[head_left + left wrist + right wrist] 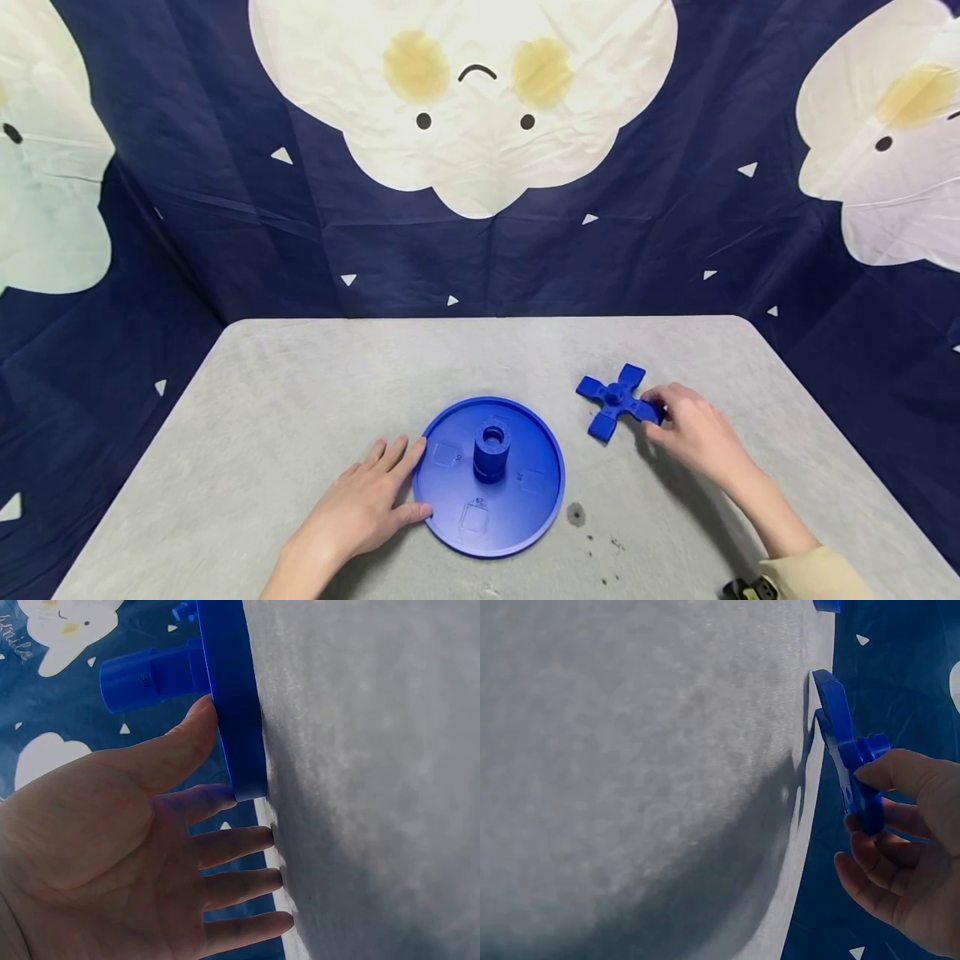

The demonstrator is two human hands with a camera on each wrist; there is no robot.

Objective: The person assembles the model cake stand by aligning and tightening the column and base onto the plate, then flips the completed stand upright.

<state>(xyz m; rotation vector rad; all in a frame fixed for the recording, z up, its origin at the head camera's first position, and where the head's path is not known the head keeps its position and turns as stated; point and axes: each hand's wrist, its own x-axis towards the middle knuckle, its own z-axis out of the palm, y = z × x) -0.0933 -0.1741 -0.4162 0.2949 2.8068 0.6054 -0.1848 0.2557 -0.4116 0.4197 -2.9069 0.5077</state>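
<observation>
A round blue tray-like disc (pixel 525 521) with a raised rim lies on the table, a hollow blue post (pixel 491 454) standing upright at its centre. Against the disc's left edge rests my left hand (pixel 363 504), fingers spread and straight, thumb at the rim; the left wrist view shows the thumb near the post (pixel 150 679). My right hand (pixel 697 433) pinches one arm of a blue cross-shaped piece (pixel 615 397) with a small central knob. In the right wrist view the cross piece (pixel 840 727) is tilted, its near end between thumb and fingers.
The grey table (pixel 322 375) has rounded far corners. Dark spots (pixel 576 514) mark its surface right of the disc. A navy cloth (pixel 420 258) with white clouds hangs behind and at both sides. A dark wrist device (pixel 750 589) shows by the right sleeve.
</observation>
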